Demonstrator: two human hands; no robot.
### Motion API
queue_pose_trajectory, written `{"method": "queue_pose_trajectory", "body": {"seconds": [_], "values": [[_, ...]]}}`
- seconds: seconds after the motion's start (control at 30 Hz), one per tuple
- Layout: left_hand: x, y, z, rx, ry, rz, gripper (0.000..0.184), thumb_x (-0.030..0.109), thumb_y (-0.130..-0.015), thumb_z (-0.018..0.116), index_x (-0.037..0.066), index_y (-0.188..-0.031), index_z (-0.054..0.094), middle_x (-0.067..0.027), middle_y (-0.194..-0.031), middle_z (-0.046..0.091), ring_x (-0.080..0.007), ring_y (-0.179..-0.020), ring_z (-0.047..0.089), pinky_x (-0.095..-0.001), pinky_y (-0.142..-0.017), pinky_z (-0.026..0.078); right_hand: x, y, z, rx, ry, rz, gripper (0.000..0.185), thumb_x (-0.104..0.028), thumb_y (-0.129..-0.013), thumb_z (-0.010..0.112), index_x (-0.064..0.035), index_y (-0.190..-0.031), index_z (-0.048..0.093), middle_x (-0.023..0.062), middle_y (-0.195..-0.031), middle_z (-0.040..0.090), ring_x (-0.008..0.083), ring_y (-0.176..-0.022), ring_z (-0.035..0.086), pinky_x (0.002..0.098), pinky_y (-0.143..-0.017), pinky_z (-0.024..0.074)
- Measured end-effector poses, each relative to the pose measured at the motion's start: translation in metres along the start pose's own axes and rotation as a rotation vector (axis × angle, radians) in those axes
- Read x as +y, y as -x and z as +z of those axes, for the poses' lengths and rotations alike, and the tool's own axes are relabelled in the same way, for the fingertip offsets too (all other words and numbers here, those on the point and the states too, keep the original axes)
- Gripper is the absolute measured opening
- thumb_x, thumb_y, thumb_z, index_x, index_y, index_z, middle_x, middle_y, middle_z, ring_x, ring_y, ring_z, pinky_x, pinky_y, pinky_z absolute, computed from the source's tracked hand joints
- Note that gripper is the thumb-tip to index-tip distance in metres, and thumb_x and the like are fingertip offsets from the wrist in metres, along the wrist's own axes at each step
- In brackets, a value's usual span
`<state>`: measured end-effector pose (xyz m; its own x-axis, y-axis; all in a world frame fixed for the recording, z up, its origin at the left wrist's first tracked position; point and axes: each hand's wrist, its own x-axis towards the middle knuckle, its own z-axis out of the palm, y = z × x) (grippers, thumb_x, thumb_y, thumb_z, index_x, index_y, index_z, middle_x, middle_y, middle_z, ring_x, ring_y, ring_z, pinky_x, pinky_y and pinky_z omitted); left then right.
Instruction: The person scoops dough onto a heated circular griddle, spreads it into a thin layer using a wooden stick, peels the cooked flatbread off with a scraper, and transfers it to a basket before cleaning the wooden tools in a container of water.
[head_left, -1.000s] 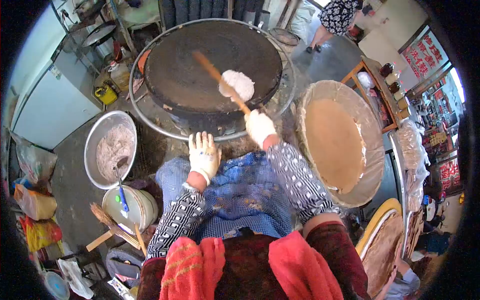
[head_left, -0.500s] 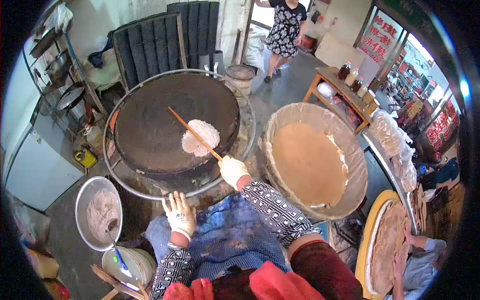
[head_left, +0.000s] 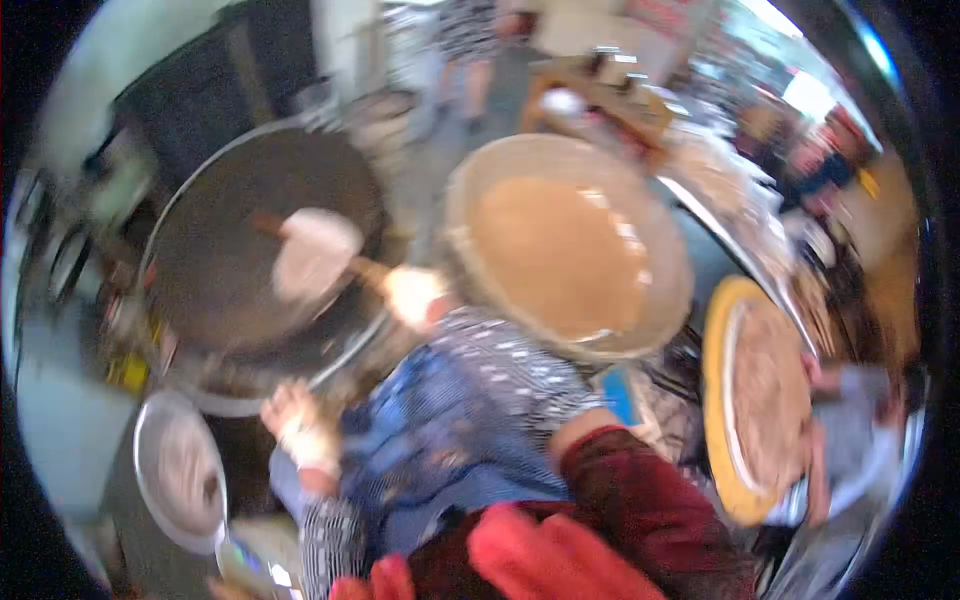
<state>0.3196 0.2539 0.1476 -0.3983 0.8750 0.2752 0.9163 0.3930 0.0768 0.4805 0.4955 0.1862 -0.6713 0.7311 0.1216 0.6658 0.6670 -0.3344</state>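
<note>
So the right hand, in a pale glove, is closing round the near end of a wooden stick, and the stick is reaching over toward a blob of pale batter. The batter is sitting on a big round dark griddle, over toward its right edge. The far end of the stick is poking out on the other side of the blob, but everything's blurring so much that I can't tell how the middle of it is meeting the batter. The left hand is holding nothing, its fingers looking open and loosely spread, and it's hovering or resting right by the metal ring at the griddle's near edge; can't tell if it's touching. A metal bowl of similar batter is sitting just left of that hand. Off to the right of the griddle, a big plastic-lined basin is holding a tan mixture. Further right, a yellow-rimmed round board is carrying brownish flat sheets, and a co-worker is reaching both arms toward them.
</note>
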Motion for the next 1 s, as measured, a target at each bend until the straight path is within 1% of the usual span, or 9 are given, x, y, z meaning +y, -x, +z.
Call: {"method": "queue_pose_trajectory", "body": {"seconds": [0.07, 0.1, 0.23, 0.47, 0.6, 0.7, 0.77, 0.8, 1.0], "values": [[-0.009, 0.007, 0.025, -0.021, -0.179, 0.036, 0.065, 0.036, -0.082, 0.062, 0.000, -0.133, 0.045, -0.0184, -0.139, 0.046, -0.0316, -0.135, 0.036, -0.0536, -0.115, 0.012, 0.011, -0.023, 0.043, -0.005, 0.042, 0.094, 0.014, -0.015, -0.083, 0.056, -0.0061, -0.083, 0.068, 0.0132, -0.076, 0.069, 0.0301, -0.071, 0.070, 0.0407, -0.061, 0.0560], [-0.001, 0.001, 0.013, -0.194, -0.217, -0.049, 0.067, 0.041, -0.085, 0.055, -0.002, -0.135, 0.042, -0.0186, -0.143, 0.043, -0.0315, -0.138, 0.031, -0.0543, -0.115, 0.009, 0.000, -0.019, 0.042, 0.034, 0.064, 0.072, 0.015, -0.014, -0.084, 0.056, -0.0051, -0.085, 0.067, 0.0135, -0.077, 0.069, 0.0304, -0.072, 0.070, 0.0401, -0.062, 0.0564], [-0.011, 0.001, 0.018, -0.250, -0.228, -0.076, 0.068, 0.041, -0.087, 0.049, -0.001, -0.139, 0.039, -0.0182, -0.145, 0.041, -0.0319, -0.139, 0.030, -0.0546, -0.116, 0.005, 0.007, -0.015, 0.023, 0.036, 0.053, 0.214, 0.016, -0.014, -0.085, 0.055, -0.0026, -0.089, 0.066, 0.0134, -0.080, 0.070, 0.0300, -0.073, 0.070, 0.0399, -0.063, 0.0570], [-0.029, 0.004, 0.018, -0.265, -0.256, -0.105, 0.069, 0.044, -0.086, 0.047, 0.001, -0.140, 0.040, -0.0166, -0.146, 0.040, -0.0319, -0.139, 0.030, -0.0559, -0.115, 0.005, 0.000, -0.015, 0.025, -0.060, 0.050, 0.217, 0.025, -0.021, -0.090, 0.052, 0.0001, -0.091, 0.065, 0.0174, -0.078, 0.069, 0.0336, -0.075, 0.069, 0.0443, -0.067, 0.0549], [-0.037, 0.005, 0.017, -0.259, -0.280, -0.117, 0.068, 0.043, -0.086, 0.050, 0.002, -0.139, 0.042, -0.0164, -0.146, 0.041, -0.0308, -0.138, 0.032, -0.0555, -0.115, 0.009, 0.005, -0.030, 0.045, 0.101, 0.025, 0.131, 0.021, -0.018, -0.086, 0.058, -0.0002, -0.090, 0.067, 0.0155, -0.086, 0.071, 0.0308, -0.078, 0.071, 0.0435, -0.065, 0.0568], [-0.047, 0.010, 0.020, 0.076, -0.180, -0.025, 0.055, 0.033, -0.080, 0.063, 0.003, -0.125, 0.054, -0.0165, -0.133, 0.054, -0.0309, -0.128, 0.045, -0.0557, -0.110, 0.018, -0.010, -0.007, 0.025, -0.116, 0.073, -0.139, 0.023, -0.025, -0.086, 0.057, -0.0063, -0.085, 0.070, 0.0177, -0.085, 0.069, 0.0314, -0.082, 0.070, 0.0459, -0.066, 0.0559], [-0.046, 0.002, -0.002, -0.126, -0.144, -0.119, 0.062, 0.035, -0.080, 0.063, 0.003, -0.132, 0.050, -0.0146, -0.139, 0.048, -0.0305, -0.132, 0.040, -0.0532, -0.112, 0.016, -0.015, -0.007, -0.013, -0.097, -0.011, 0.115, 0.034, -0.032, -0.090, 0.048, -0.0046, -0.089, 0.069, 0.0190, -0.081, 0.069, 0.0352, -0.075, 0.068, 0.0463, -0.068, 0.0546], [-0.052, 0.003, 0.003, -0.072, -0.192, -0.106, 0.059, 0.035, -0.081, 0.062, 0.004, -0.129, 0.051, -0.0140, -0.136, 0.051, -0.0301, -0.128, 0.044, -0.0557, -0.111, 0.018, 0.020, -0.027, 0.024, -0.002, 0.012, 0.215, 0.039, -0.034, -0.092, 0.046, -0.0019, -0.090, 0.069, 0.0202, -0.082, 0.068, 0.0363, -0.076, 0.067, 0.0478, -0.070, 0.0540], [-0.069, 0.006, 0.019, -0.100, -0.162, -0.192, 0.057, 0.032, -0.083, 0.056, 0.002, -0.131, 0.049, -0.0178, -0.141, 0.046, -0.0328, -0.133, 0.040, -0.0584, -0.113, 0.011, -0.009, 0.001, 0.027, -0.128, 0.114, -0.013, 0.035, -0.034, -0.096, 0.044, -0.0019, -0.093, 0.058, 0.0234, -0.079, 0.066, 0.0411, -0.078, 0.066, 0.0496, -0.072, 0.0523]]}}
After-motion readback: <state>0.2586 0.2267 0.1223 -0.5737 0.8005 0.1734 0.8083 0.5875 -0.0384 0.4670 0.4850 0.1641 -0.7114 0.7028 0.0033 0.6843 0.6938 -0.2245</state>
